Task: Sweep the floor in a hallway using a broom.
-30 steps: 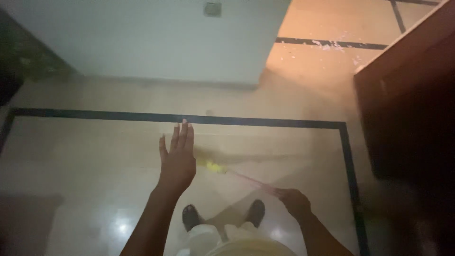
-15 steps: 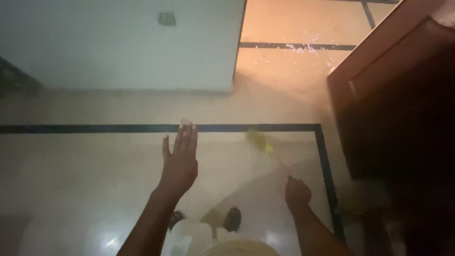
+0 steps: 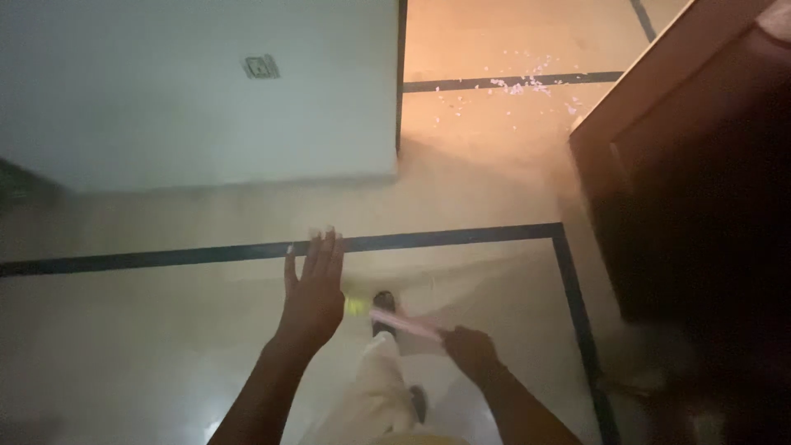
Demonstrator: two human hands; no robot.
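Left hand (image 3: 314, 290) flat and spread, fingers together and pointing away, holding nothing, hovering just short of the dark floor stripe (image 3: 165, 256). Right hand (image 3: 467, 350) with grip pressed shut around the pink handle of a broom (image 3: 401, 325), nearer than the stripe, right of the left hand. Handle slanting left across a dark shoe (image 3: 384, 310) toward a yellow collar beside the left hand. Pale scattered scraps (image 3: 519, 86) well beyond the stripe, near a dark wooden door (image 3: 700, 189).

Dim glossy floor (image 3: 124, 346), pale wall (image 3: 165, 124), dark wooden cabinet (image 3: 692, 189).
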